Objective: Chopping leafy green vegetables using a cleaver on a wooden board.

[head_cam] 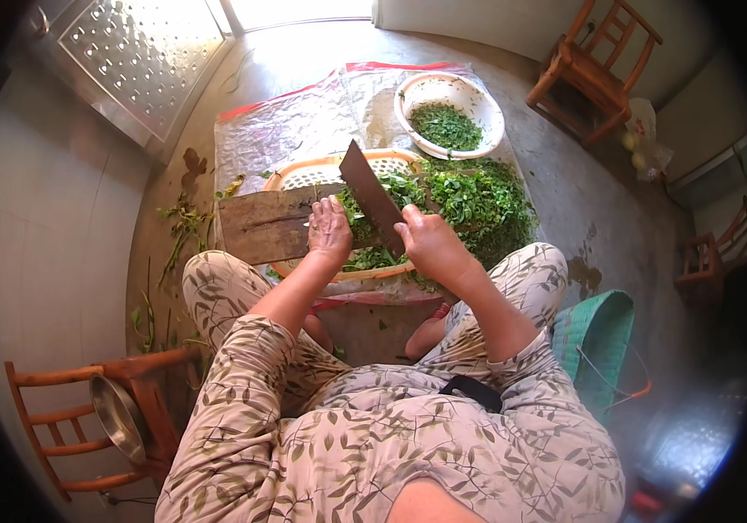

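Note:
In my right hand (431, 240) is the handle end of a dark, broad-bladed cleaver (373, 193), its blade pointing away from me and slightly left. My left hand (330, 229) presses leafy greens (348, 206) against a worn wooden board (265, 219), close to the left of the blade. The board lies across an orange-rimmed plastic basket (311, 163) with a perforated white inside. Chopped greens (478, 202) are heaped at the board's right end and spill past it. What the cleaver's edge touches is hidden among the leaves.
A white basin (498, 124) with chopped greens stands beyond the heap on a plastic sheet (269, 140). Loose stems (180, 229) lie on the floor at left. A green woven basket (592, 346) stands by my right knee. A wooden chair (66, 425) holds a metal bowl (118, 418).

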The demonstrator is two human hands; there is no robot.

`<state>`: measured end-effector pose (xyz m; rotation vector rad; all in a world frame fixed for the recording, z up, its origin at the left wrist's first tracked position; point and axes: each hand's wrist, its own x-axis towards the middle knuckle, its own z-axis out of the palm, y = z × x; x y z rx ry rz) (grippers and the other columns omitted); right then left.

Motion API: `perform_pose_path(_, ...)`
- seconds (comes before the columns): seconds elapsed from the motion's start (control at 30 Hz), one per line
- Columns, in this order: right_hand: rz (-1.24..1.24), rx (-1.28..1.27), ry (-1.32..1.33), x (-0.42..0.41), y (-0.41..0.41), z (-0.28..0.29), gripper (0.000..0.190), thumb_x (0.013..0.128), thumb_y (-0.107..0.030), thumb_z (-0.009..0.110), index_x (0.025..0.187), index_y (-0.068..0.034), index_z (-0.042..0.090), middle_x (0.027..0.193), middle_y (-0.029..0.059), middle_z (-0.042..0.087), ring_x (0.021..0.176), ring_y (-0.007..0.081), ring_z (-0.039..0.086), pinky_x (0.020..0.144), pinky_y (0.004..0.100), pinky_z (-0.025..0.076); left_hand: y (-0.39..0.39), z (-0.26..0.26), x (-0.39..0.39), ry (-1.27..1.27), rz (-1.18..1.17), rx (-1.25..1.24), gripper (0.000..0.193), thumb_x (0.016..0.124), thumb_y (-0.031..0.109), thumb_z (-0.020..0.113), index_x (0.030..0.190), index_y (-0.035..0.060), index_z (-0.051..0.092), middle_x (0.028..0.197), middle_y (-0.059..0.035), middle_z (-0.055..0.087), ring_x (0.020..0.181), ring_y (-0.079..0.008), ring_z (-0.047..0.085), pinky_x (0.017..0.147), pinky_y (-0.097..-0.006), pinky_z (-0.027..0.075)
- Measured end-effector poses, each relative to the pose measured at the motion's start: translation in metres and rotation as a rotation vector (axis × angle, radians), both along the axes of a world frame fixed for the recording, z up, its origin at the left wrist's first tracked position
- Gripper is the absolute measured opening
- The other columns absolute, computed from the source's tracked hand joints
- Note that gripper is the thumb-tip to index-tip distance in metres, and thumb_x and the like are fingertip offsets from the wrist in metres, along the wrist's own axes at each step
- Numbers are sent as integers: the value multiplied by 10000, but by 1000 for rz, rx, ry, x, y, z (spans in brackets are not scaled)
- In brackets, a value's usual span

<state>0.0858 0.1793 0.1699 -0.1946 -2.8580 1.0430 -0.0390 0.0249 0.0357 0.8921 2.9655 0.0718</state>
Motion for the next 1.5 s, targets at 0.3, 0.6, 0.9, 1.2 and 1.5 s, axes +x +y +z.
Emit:
perform_pose_path(0.3, 65, 81, -56, 2, -18, -18, 158, 873, -123, 536, 906, 21, 479, 640, 234, 606, 640, 399, 630, 588, 479, 510, 1, 4, 0, -62, 80, 154, 668, 741, 86, 580, 1306, -158, 319, 1225, -232, 414, 1099, -351, 422, 1005, -408, 325)
perform_pose_path(0.6, 122, 123, -144, -1, -22, -12, 147, 868, -108, 515, 913, 27, 475, 671, 238, 620, 656, 400, 636, 606, 477, 514, -3, -30, -1, 255, -26, -212, 403, 790, 126, 522, 1134, -84, 525, 1089, -188, 514, 1016, -269, 477, 862, -314, 434)
perform_pose_path(0.9, 177, 224, -248, -24, -32, -31, 170, 762, -21, 546, 879, 73, 467, 669, 254, 624, 655, 369, 664, 571, 426, 536, -4, -17, 0, 221, -81, -144, 384, 781, 145, 531, 1104, -63, 537, 1036, -171, 515, 974, -264, 475, 840, -320, 428)
perform_pose_path(1.2, -4, 172, -132, -38, -28, -74, 182, 881, -112, 492, 923, 62, 459, 697, 266, 631, 669, 401, 652, 600, 462, 534, -3, 12, 15, -67, 70, 149, 586, 751, 140, 519, 1267, -112, 405, 1184, -209, 444, 1104, -342, 415, 973, -397, 357)
perform_pose_path(1.5, -13, 141, 1, -22, -25, -31, 196, 912, -142, 516, 915, 39, 440, 609, 263, 580, 615, 430, 608, 529, 483, 488, -30, -12, -8, -178, 20, 520, 519, 739, -50, 485, 1258, -65, 470, 1120, -207, 516, 1067, -348, 461, 959, -385, 391)
